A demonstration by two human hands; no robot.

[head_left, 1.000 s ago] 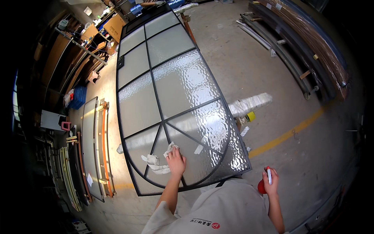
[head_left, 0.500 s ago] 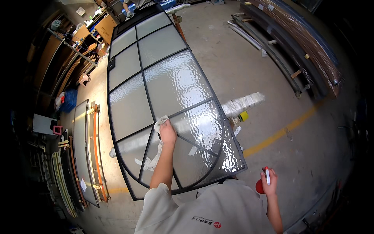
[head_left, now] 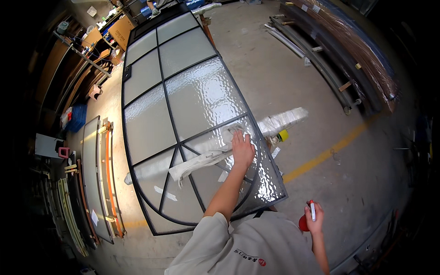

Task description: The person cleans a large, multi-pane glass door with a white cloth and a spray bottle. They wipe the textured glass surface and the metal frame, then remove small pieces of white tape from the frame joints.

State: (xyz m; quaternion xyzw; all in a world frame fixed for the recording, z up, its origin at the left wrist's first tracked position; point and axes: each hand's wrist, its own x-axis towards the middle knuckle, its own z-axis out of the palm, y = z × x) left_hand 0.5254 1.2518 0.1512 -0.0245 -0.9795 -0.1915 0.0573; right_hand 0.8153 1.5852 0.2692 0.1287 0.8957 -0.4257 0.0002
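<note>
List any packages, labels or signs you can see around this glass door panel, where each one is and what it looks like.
Cardboard box: far end, left of the panel, brown, boxy.
Blue crate: left wall, plastic.
White labels: on the wrapped brown bundle at upper right, small rectangles.
White tape strip: stuck on the lower glass.
Paper tag: on the leaning frames at left, white.

Concrete floor (head_left: pixel 293 68): a yellow painted line (head_left: pixel 330 153) runs diagonally across it at the right. Long metal bars (head_left: pixel 316 59) and a wrapped brown bundle (head_left: pixel 362 50) lie along the floor's upper right edge. A yellow roll of tape (head_left: pixel 283 135) sits near the line's left end. A narrow glass panel (head_left: pixel 94 178) with an orange frame strip (head_left: pixel 110 183) lies along the floor's left edge. Beside it stand a blue crate (head_left: pixel 75 120) and a pink stool (head_left: pixel 63 152). Cardboard boxes (head_left: pixel 120 31) occupy the upper left corner.
</note>
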